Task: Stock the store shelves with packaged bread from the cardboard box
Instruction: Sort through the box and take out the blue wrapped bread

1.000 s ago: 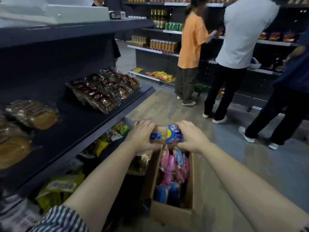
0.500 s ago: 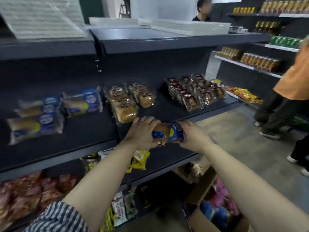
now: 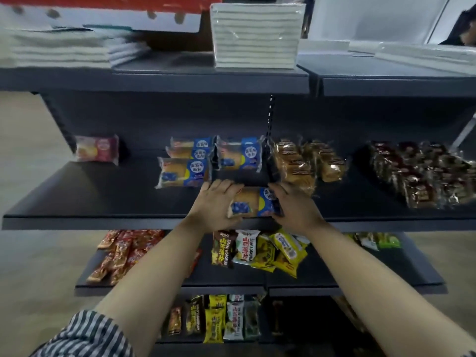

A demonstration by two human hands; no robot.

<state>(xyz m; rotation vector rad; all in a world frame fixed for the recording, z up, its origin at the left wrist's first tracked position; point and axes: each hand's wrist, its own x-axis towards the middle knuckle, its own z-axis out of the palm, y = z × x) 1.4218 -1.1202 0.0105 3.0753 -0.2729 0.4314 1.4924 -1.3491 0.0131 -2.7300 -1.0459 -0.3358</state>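
A blue-and-clear packaged bread [image 3: 253, 203] lies at the front of the dark middle shelf [image 3: 103, 197], held at both ends. My left hand [image 3: 217, 203] grips its left end and my right hand [image 3: 293, 207] grips its right end. Behind it on the same shelf lie three more blue bread packs [image 3: 184, 171], stacked and side by side. The cardboard box is out of view.
Brown bread packs [image 3: 306, 163] sit right of the blue ones, dark packs [image 3: 422, 171] further right, and a pink pack [image 3: 98, 149] at far left. Snack bags [image 3: 260, 251] fill the lower shelves. White stacked goods [image 3: 255, 34] rest on the top shelf.
My view turned left from the box and aisle to face the shelf. Both hands carried the blue bread pack up and forward onto the middle shelf's front edge.
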